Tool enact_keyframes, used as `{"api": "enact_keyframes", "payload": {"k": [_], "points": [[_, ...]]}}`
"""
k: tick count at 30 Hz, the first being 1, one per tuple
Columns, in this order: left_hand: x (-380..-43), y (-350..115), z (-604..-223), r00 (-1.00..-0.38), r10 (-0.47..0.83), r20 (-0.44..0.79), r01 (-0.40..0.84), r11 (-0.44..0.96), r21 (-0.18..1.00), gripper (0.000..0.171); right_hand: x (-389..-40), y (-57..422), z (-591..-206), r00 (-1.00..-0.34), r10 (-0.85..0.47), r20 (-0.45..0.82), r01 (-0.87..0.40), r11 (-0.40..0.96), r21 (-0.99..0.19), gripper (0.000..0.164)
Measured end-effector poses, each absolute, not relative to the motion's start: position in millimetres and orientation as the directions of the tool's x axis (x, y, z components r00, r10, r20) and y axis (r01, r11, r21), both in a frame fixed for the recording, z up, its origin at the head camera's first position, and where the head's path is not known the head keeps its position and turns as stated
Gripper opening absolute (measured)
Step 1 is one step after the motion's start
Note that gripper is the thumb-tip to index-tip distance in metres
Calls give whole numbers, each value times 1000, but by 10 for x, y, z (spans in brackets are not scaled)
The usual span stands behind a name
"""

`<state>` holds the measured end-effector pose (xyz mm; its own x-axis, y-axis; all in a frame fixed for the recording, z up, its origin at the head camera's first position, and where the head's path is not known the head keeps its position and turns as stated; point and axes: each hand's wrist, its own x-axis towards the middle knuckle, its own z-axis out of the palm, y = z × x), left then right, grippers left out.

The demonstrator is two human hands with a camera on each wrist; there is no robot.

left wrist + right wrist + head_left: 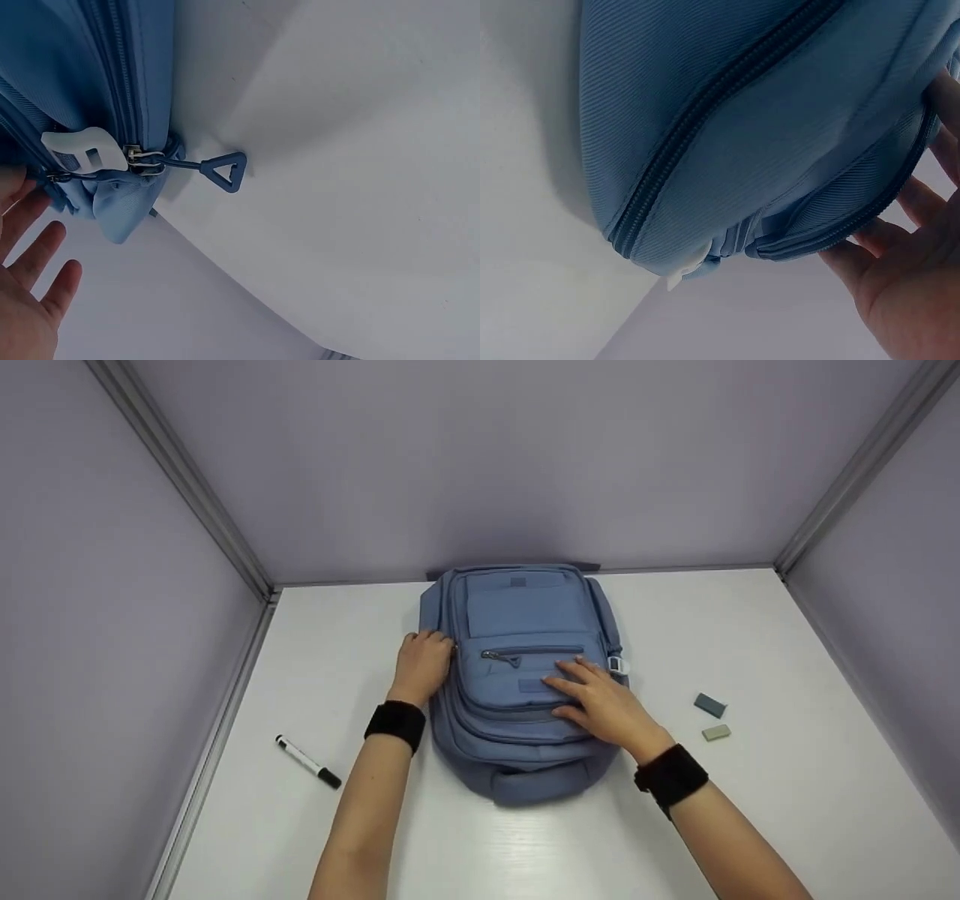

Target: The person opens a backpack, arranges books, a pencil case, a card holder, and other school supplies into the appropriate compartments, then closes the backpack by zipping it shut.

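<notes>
A blue backpack (525, 607) lies on its back on the white table, its front pockets facing up. My left hand (422, 664) is at its left side, fingers curled at the zipper. In the left wrist view the thumb and forefinger pinch close to a zipper slider (56, 177), and the other fingers are spread. Beside them are a white buckle (94, 150) and a dangling triangular zipper pull (225, 172). My right hand (607, 705) rests on the lower front pocket with fingers spread. In the right wrist view its fingers lie along the pocket's zippered edge (840, 234).
A black-and-white marker (307, 761) lies on the table (247, 825) to the left. Toward the right are a dark green block (709, 705) and a smaller pale green one (716, 733). Grey panels (480, 465) stand behind the table and at both sides.
</notes>
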<state>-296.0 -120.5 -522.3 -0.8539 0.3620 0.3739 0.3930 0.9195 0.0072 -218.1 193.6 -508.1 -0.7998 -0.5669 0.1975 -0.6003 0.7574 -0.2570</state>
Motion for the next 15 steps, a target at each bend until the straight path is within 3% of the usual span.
{"api": "enact_keyframes", "payload": {"k": [7,15], "points": [[-2852,-1206,-5226,-902,347,258,366,930,27,26,-2189,1890,-5123,-827,-526,197,-562,783,-267,49],[-2717,-1082,-5116,-914,363,180,369,929,5,13,-2201,1878,-5187,-829,-491,267,-551,799,-241,48]]}}
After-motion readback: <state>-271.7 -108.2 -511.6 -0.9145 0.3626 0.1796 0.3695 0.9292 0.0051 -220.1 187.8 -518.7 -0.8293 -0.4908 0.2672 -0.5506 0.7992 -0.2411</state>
